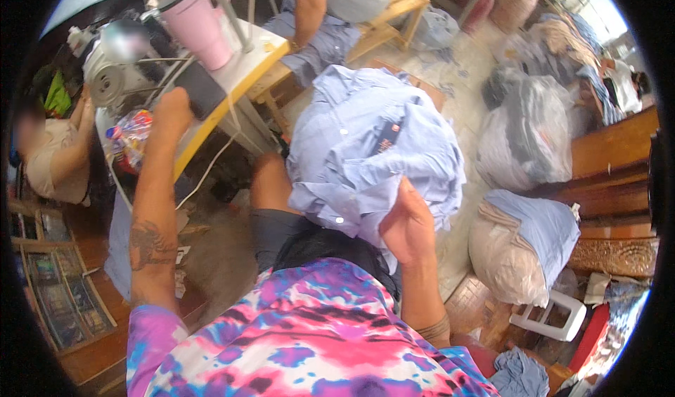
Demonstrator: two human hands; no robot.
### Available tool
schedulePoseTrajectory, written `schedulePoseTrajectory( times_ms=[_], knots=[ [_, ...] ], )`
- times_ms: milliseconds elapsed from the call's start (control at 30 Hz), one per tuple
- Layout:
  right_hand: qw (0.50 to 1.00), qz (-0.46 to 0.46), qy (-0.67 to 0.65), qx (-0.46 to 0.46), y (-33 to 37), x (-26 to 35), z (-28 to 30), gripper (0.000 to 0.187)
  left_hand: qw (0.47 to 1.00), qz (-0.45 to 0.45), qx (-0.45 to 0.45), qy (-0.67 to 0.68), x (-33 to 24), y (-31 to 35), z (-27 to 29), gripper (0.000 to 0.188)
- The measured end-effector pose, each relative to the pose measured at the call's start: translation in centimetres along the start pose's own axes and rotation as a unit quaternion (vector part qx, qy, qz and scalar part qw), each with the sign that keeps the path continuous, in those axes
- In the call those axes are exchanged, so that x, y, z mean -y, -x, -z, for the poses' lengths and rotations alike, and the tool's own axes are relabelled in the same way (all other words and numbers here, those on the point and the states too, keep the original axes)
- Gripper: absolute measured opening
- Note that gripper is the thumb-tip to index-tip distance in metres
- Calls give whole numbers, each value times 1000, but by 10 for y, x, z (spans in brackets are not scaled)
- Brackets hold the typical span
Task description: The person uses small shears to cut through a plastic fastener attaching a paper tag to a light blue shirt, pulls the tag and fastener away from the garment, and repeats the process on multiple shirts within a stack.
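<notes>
A light blue button shirt (330,126) with a dark label lies bunched in a heap over my lap. My right hand (409,232) is closed on the near edge of this shirt, thumb on top of the cloth. Over the white table (242,70) with a yellow edge, my left hand (174,110) is closed beside a dark smartphone (200,89). Its fingers are mostly turned away, and whatever they may hold is hidden. Near that wrist sits a colourful plastic packet (130,137).
A pink tumbler (197,28) stands on the table, with a white cable (211,165) hanging down. Two other people are nearby, one at a wooden bench (394,21). At right are a clear plastic bag (527,130), a stuffed sack (503,249) and a white stool (552,316).
</notes>
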State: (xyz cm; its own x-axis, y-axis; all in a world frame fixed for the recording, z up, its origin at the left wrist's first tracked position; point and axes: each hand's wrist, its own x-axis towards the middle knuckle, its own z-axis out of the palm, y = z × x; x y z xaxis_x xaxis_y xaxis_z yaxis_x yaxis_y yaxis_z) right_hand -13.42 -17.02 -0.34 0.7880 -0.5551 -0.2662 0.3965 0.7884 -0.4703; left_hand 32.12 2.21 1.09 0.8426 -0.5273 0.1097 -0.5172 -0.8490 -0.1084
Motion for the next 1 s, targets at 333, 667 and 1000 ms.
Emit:
schedulePoseTrajectory(
  times_ms=[333, 667, 1000],
  knots=[
    [996, -37, -75, 41, 6, 3, 15, 28, 998, 11, 33, 55, -14, 18, 26, 25],
    [998, -7, -20, 61, -1, -8, 10, 19, 989, 6, 22, 145, 2, 75, 64, 23],
    [994, 26, 22, 99, 7, -19, 20, 20, 488, -46, 409, 770, -146, 217, 109, 24]
  ],
)
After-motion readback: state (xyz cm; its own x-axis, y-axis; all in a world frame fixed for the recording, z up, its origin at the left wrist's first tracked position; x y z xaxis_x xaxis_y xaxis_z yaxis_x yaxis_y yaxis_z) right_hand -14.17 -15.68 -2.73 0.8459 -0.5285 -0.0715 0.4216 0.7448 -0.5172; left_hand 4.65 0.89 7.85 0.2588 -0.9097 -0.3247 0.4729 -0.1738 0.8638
